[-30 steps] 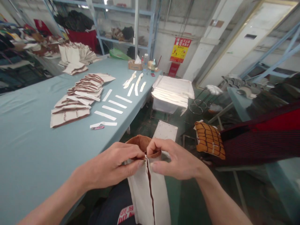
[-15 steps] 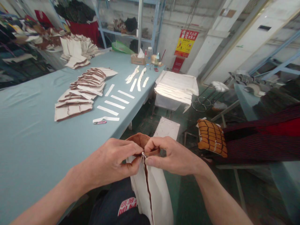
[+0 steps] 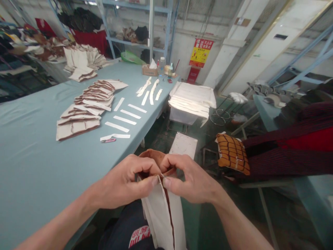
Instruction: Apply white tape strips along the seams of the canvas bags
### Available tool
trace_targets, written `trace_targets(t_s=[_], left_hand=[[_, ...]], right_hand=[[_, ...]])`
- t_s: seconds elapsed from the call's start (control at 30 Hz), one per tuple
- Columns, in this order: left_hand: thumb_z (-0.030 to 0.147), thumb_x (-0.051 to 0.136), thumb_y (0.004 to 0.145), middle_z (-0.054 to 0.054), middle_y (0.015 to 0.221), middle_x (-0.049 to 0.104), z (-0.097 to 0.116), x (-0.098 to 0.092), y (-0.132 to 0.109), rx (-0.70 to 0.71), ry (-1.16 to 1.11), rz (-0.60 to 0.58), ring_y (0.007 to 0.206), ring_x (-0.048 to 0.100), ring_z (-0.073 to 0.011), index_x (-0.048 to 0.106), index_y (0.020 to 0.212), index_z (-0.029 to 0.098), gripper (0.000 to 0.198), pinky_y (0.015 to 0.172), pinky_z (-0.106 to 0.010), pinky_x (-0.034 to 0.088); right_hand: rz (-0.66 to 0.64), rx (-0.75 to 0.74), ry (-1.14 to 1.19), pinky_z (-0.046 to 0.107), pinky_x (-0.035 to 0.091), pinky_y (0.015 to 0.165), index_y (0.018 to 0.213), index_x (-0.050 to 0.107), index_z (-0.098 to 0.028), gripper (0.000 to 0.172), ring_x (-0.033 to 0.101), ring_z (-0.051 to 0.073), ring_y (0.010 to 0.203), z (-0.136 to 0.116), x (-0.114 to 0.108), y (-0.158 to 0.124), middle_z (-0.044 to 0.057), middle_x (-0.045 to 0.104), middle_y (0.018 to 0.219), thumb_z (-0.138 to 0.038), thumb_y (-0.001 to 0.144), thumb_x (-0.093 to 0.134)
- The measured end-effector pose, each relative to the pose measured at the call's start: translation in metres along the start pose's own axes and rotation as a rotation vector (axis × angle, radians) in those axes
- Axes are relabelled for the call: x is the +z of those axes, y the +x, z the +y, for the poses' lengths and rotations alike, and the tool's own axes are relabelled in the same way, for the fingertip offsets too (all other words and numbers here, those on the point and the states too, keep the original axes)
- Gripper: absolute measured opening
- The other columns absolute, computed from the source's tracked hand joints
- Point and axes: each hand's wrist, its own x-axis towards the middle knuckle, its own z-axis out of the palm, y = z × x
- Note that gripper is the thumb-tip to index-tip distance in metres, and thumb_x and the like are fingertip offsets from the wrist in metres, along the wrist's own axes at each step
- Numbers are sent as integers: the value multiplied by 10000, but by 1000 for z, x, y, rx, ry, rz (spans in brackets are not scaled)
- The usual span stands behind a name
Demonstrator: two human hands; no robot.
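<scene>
A cream fabric piece with a brown lining (image 3: 162,215) hangs in front of me, a dark brown seam gap running down its length. Its top end curves into a brown loop. My left hand (image 3: 137,177) pinches the top edge on the left of the seam between thumb and fingers. On the other side of the seam, my right hand (image 3: 184,177) pinches the edge the same way, the two thumbs almost touching. What exactly lies between the fingertips is too small to make out. On the table, pink-handled thread snips (image 3: 108,140) lie beside white strips (image 3: 117,126).
The blue-covered table (image 3: 33,152) stretches along my left, bearing a stack of cream-and-brown pieces (image 3: 78,128) and a tissue box (image 3: 150,71). Folded white cloth (image 3: 191,97) is piled beyond its right edge. A stool with an orange checked cushion (image 3: 232,152) stands right.
My left thumb has moved up along the fabric edge, and its grip has shifted closer to the right hand's. The view has tilted slightly; both hands still pinch the piece.
</scene>
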Motion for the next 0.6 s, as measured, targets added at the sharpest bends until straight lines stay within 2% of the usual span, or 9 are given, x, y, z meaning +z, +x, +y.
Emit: trace_targets(t_s=[0.13,0.27,0.47,0.6], left_hand=[[205,527,1024,51,683,595,10,-6,-1,73,160,-43,594,486,-80,676,815,169,259,567,-178,375],[223,516,1088,36,782,677,16,-14,-2,130,232,-101,687,588,-96,694,917,191,249,656,-177,432],[318,495,1113,31,760,638,9,-24,7,139,169,-235,670,572,-117,689,941,200,285,624,-178,437],[333,456,1125,6,842,706,2,-24,12,130,154,-263,756,640,-138,717,984,202,325,706,-188,487]], right_hand=[[99,-55,-163,308,427,738,829,610,-219,66,598,177,748,-3,3,-6,-5,676,794,-279,834,638],[155,-109,-180,290,420,687,769,577,-229,74,575,154,664,-8,6,-8,-24,650,726,-231,795,646],[194,-71,-256,273,389,662,705,517,-227,178,524,130,640,-10,6,-9,-54,558,659,-187,731,689],[184,-45,-193,253,339,619,676,505,-215,187,461,105,604,-4,1,-14,-68,510,622,-180,740,677]])
